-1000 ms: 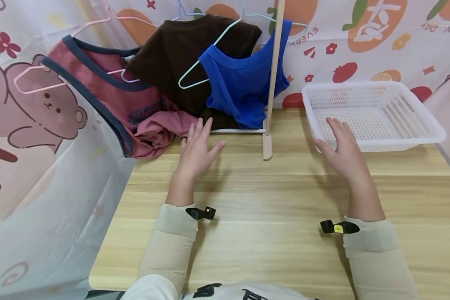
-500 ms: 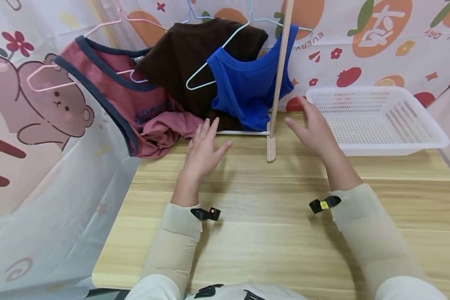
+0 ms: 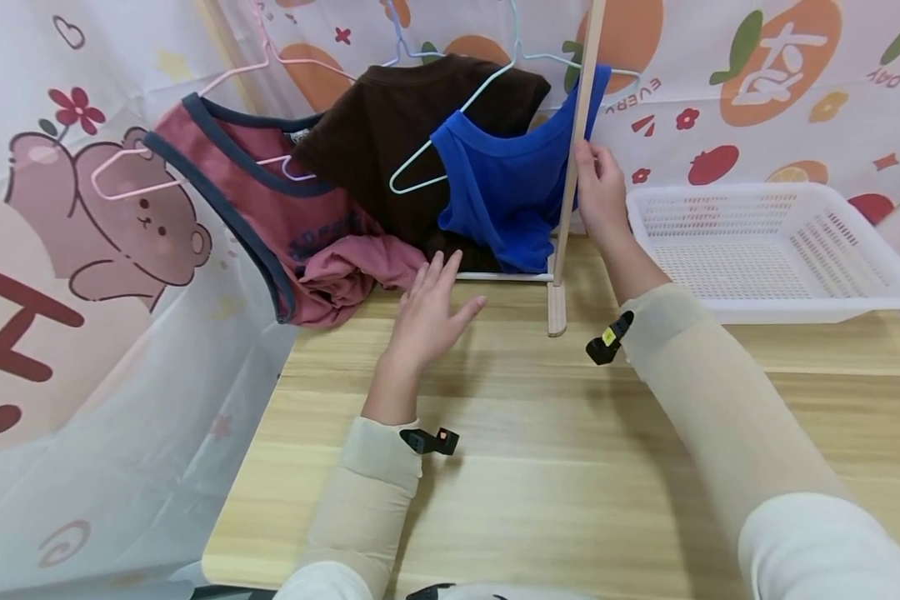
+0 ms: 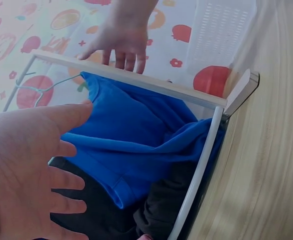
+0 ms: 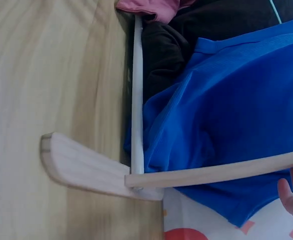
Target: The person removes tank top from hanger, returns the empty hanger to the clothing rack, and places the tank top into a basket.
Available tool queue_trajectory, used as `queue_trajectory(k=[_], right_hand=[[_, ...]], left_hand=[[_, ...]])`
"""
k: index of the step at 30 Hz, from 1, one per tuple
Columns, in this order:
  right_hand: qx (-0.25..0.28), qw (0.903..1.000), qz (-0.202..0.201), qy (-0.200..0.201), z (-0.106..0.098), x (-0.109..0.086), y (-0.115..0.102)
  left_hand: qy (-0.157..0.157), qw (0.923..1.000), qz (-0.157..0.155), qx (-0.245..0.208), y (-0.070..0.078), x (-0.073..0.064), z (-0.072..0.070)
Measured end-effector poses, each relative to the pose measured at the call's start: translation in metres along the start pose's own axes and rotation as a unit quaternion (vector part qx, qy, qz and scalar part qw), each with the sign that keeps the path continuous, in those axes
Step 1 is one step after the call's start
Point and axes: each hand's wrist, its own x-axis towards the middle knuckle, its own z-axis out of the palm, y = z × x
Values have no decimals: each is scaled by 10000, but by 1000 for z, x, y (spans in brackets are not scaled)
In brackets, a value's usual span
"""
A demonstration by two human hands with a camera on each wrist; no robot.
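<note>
On the pale surface (image 3: 510, 500) stand one rack (image 3: 557, 310) and one white basket (image 3: 802, 313). Three garments hang from three hangers (image 3: 416, 154): dark-trimmed pink vest (image 3: 232, 179), brown shirt (image 3: 390, 137), bright-blue tank top (image 3: 498, 187) by the upright (image 3: 586, 92). The right hand (image 3: 600, 187), fingers loosely parted, is at that upright; the left hand (image 3: 427, 321) spreads wide, palm visible only from its own wrist.

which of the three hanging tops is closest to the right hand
The blue sleeveless top, crossed in front by the wooden post beside the right hand; the dark brown top and pink top both hang farther left.
</note>
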Motion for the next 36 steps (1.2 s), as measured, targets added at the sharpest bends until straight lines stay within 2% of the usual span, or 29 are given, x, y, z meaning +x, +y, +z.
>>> queue_trajectory(k=[7, 13, 19, 24, 31, 36], right_hand=[[916, 9949, 349, 220, 11, 20, -14], [1426, 9873, 633, 284, 21, 23, -13], [1261, 9891, 549, 522, 30, 25, -4], [1143, 9901, 330, 752, 36, 28, 0], [931, 9924, 202, 773, 37, 32, 3], [845, 9938, 157, 708, 37, 33, 8]], left_hand=[[-110, 9999, 31, 87, 5, 2, 6], [-131, 9998, 5, 117, 8, 3, 9], [-83, 9998, -65, 179, 6, 2, 8], [17, 9999, -10, 108, 4, 2, 5], [386, 9989, 137, -242, 5, 4, -2], [739, 9950, 220, -631, 6, 6, -4]])
